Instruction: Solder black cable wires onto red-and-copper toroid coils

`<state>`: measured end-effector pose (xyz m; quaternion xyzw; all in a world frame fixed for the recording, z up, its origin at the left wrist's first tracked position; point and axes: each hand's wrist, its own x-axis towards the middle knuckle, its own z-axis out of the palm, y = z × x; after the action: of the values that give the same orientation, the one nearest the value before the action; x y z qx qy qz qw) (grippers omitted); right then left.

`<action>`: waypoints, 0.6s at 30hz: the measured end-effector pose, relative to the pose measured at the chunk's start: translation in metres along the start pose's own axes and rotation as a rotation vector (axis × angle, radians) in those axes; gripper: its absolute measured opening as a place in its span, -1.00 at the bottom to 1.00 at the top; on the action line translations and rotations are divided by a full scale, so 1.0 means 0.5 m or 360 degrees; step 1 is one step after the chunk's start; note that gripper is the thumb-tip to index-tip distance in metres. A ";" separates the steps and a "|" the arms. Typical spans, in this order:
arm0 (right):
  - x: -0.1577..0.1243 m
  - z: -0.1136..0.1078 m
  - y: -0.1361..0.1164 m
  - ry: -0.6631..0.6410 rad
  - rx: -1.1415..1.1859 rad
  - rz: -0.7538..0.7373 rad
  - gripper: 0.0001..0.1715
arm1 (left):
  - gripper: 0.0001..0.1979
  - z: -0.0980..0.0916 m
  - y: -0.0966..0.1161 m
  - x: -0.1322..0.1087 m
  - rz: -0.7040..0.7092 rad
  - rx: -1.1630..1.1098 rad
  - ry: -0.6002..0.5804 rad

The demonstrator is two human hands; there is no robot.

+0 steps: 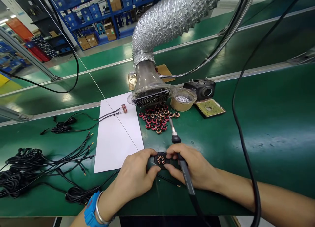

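Observation:
Between my hands sits a small black round holder with a copper-wound coil (161,159) in its middle. Thumb and forefinger of my left hand (137,171) grip its left side. A soldering iron (185,174) rests in my right hand (194,166), its metal tip pointing up and away from me. That hand's thumb and fingertips also touch the holder's right side. Just beyond lies a pile of red and copper wound coils (157,120). Beneath my hands runs a black cable (169,180) with a bare-looking end.
A fume hood (150,85) on a silver duct (169,23) hangs over the pile. Behind are a solder tub (183,100), a black iron stand (203,89) and a yellow sponge tray (210,107). White paper (118,135) and bundled black cables (22,171) lie left.

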<state>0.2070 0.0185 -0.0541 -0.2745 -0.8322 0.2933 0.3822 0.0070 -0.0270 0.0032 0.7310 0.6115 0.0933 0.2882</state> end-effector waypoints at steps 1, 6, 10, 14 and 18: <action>0.001 -0.002 -0.002 0.0048 -0.0009 -0.0036 -0.72 | -0.77 -0.007 0.004 0.001 -0.0021 -0.0038 0.0002; 0.006 0.000 -0.010 0.0159 -0.0023 -0.0071 -0.71 | -0.81 -0.015 0.018 0.011 -0.0149 -0.0226 -0.0051; 0.011 0.005 -0.008 0.0127 0.0007 -0.0040 -0.71 | -0.78 -0.002 0.022 0.016 -0.0186 -0.0257 -0.0051; 0.013 0.005 -0.002 0.0104 0.0012 -0.0063 -0.72 | -0.81 0.004 0.019 0.018 -0.0207 -0.0249 -0.0012; 0.014 0.004 0.000 0.0093 0.0036 -0.0086 -0.72 | -0.82 0.002 0.012 0.021 -0.0218 -0.0292 -0.0043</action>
<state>0.2015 0.0229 -0.0519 -0.2559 -0.8244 0.2842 0.4173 0.0147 -0.0178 0.0034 0.6592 0.6451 0.1191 0.3676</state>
